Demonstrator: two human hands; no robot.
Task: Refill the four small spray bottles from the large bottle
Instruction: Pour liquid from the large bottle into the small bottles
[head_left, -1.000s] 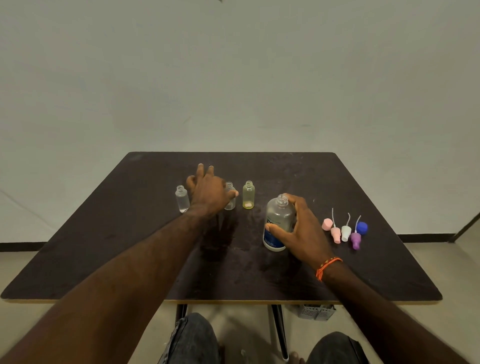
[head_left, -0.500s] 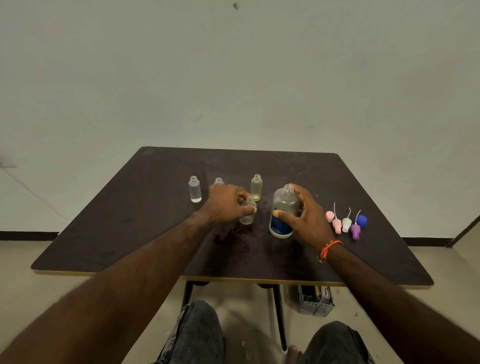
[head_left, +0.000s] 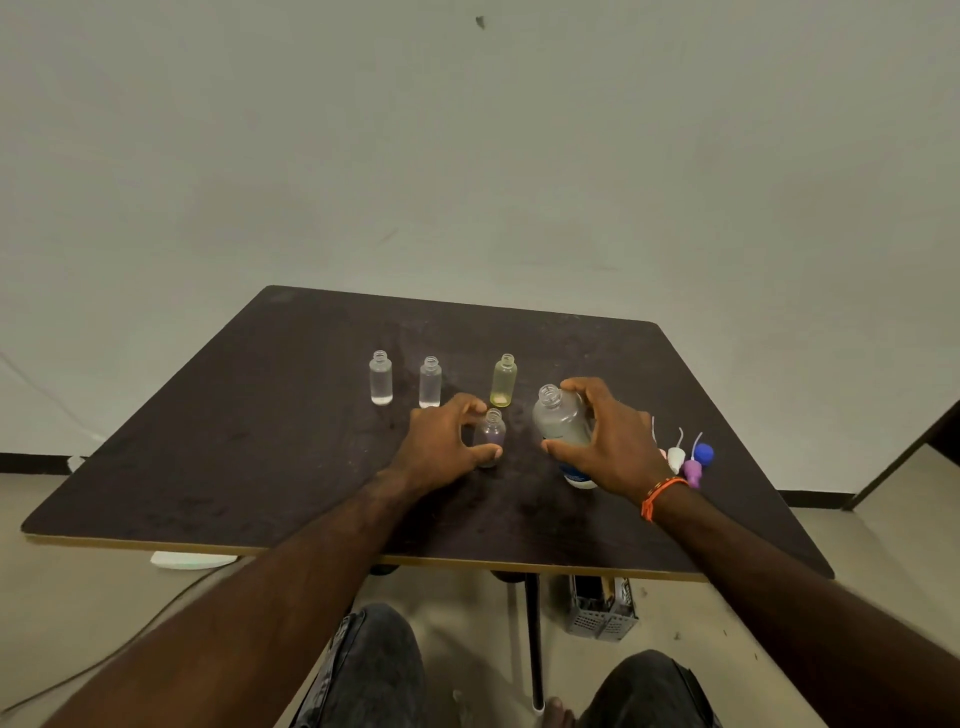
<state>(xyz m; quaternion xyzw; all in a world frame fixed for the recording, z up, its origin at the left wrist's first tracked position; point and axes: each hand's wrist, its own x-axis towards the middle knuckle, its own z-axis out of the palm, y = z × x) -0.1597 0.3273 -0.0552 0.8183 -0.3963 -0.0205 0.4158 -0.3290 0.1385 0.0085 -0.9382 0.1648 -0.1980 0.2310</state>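
- Table (head_left: 260, 467): three small bottles stand upright in a row toward its far side, namely the left bottle (head_left: 381, 378), the middle bottle (head_left: 430, 382) and the right bottle (head_left: 503, 380).
- Fourth small bottle (head_left: 490, 435): upright, nearer than the row, between the middle and right bottles.
- Left hand (head_left: 441, 447): curled around the fourth small bottle from the left.
- Large bottle (head_left: 560, 423): just right of the fourth small bottle, held by the right hand (head_left: 613, 441).
- Spray caps (head_left: 688, 460): clustered on the table, right of the right hand.
- Crate (head_left: 602, 608): on the floor under the table's near edge.
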